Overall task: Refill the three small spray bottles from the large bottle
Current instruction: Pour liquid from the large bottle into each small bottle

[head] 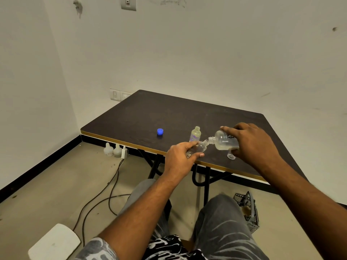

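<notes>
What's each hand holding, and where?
Left hand: small clear plastic bottle, gripped around its body. Right hand: large clear plastic bottle, tilted, held around its base end.

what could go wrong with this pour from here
1. The small bottle in the left hand has a narrow mouth and is held tilted in the air, so liquid from the large bottle in the right hand may miss and spill on the table.
2. The pour is near the table's front edge, so spills may drip onto the person's lap.
</notes>
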